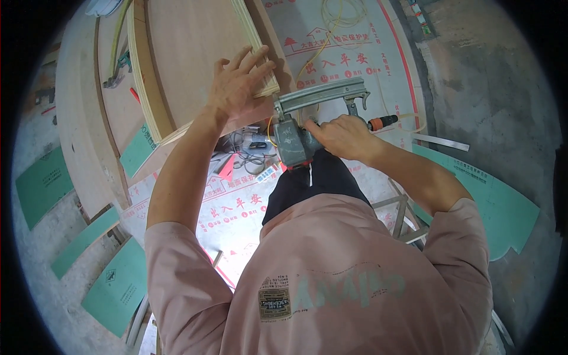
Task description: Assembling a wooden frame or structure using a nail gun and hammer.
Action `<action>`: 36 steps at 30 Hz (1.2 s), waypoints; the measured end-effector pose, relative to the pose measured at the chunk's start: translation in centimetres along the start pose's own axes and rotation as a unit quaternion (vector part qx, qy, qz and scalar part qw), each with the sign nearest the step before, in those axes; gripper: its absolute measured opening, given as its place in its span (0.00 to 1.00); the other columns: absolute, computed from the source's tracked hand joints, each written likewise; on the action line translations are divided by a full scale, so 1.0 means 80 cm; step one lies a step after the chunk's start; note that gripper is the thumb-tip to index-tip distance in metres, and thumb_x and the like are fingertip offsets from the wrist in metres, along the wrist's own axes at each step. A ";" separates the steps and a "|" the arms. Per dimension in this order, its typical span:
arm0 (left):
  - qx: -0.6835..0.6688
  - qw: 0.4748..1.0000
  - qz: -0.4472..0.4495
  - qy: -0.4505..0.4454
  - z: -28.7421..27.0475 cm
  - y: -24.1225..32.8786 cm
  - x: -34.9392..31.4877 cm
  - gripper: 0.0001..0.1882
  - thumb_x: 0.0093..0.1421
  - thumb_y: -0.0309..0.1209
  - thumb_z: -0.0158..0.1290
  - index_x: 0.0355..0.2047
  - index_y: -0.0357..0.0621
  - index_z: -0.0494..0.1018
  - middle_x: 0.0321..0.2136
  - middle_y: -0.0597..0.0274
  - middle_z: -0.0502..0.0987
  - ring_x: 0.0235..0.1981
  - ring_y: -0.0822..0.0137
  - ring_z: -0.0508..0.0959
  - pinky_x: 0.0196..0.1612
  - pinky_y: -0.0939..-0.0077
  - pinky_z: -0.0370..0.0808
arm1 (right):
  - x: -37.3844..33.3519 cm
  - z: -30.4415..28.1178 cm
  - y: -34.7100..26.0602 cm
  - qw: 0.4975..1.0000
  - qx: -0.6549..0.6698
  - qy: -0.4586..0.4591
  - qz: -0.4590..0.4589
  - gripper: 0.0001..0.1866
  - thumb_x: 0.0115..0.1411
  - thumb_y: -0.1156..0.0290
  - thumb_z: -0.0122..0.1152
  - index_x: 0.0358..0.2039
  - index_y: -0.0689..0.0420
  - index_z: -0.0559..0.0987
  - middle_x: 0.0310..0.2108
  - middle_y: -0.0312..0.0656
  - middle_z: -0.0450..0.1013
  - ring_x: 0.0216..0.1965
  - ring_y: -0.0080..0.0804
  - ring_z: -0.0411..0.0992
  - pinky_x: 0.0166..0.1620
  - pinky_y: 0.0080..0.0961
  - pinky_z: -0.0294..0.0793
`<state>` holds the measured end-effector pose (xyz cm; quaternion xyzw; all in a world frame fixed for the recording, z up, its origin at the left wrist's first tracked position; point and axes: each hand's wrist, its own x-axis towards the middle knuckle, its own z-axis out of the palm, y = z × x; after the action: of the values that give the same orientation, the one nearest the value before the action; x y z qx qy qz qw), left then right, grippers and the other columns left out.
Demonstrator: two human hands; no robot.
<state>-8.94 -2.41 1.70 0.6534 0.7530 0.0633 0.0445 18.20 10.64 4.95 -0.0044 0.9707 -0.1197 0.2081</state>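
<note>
1. Head view: the left grip (241,80) is spread wide, resting over the right side of a wooden frame (148,89), not clasping it.
2. The right grip (343,137) is curled tight around a grey nail gun (289,142).
3. The nail gun's nose sits right by the frame's near corner.
4. Green board pieces (120,287) lie to the left.

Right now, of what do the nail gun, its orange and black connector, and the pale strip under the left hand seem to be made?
Nail gun: probably metal, dull grey, worn-looking, with faint sheen along its rail.
Connector: perhaps plastic, from its solid colours; unsure.
Strip: likely unpainted plywood; thin layers show along its edge.
</note>
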 end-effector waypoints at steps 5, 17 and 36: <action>0.010 0.999 -0.024 -0.040 -0.009 0.004 -0.003 0.48 0.46 0.43 0.73 0.69 0.70 0.66 0.76 0.73 0.56 0.76 0.58 0.56 0.68 0.41 0.57 | -0.008 0.004 -0.004 0.999 -0.015 0.017 -0.025 0.19 0.63 0.70 0.54 0.56 0.51 0.72 0.20 0.46 0.79 0.23 0.48 0.82 0.26 0.42 0.78; 0.025 0.997 0.024 0.070 0.028 0.014 -0.056 0.38 0.55 0.31 0.63 0.67 0.70 0.69 0.71 0.73 0.65 0.69 0.64 0.67 0.69 0.42 0.60 | -0.064 0.020 0.002 0.991 0.042 -0.107 0.066 0.45 0.56 0.69 0.67 0.73 0.45 0.60 0.24 0.46 0.80 0.28 0.50 0.82 0.36 0.45 0.81; 0.071 0.977 0.141 -0.143 -0.019 0.024 0.050 0.15 0.55 0.33 0.63 0.44 0.54 0.80 0.49 0.65 0.79 0.65 0.59 0.68 0.74 0.26 0.42 | -0.058 0.029 0.007 0.995 0.086 -0.043 0.031 0.36 0.58 0.75 0.56 0.69 0.48 0.66 0.23 0.48 0.80 0.27 0.50 0.82 0.34 0.46 0.80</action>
<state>-7.89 1.77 3.54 0.7565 0.6421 -0.0787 0.0960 23.38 10.95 4.60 0.0384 0.9465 -0.1962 0.2533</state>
